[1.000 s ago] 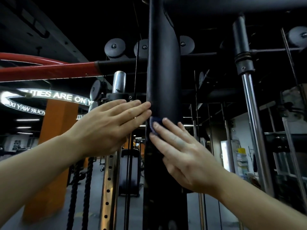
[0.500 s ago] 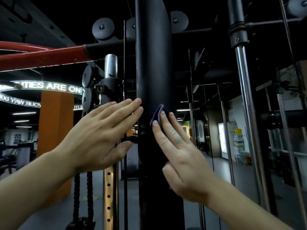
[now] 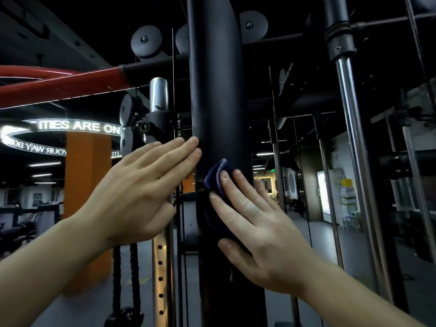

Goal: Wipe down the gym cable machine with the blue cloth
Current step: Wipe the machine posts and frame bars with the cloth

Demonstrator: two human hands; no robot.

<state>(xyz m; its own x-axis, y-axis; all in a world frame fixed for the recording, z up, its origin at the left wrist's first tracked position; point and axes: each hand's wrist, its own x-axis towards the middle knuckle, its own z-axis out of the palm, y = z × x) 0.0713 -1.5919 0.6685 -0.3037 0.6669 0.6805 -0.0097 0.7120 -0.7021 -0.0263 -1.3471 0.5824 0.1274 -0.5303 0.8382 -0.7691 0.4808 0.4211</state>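
Head view, post: you are facing the cable machine's black upright post (image 3: 217,90); it looks rigid and fixed, so it should take firm pressure.
Cloth: the blue cloth (image 3: 215,177) is lying folded on the post's front face. It is soft and light, and likely to bunch or slide on the smooth surface.
Right hand (image 3: 257,223): its fingers are lying straight, pressing the cloth flat.
Left hand (image 3: 141,192): its flat fingertips are touching the post's left edge, holding nothing.
Hold: pinning with the whole palm looks safest.

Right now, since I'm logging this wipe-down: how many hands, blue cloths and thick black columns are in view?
Hands: 2, left hand and right hand
Blue cloth: 1
Black column: 1
Total: 4
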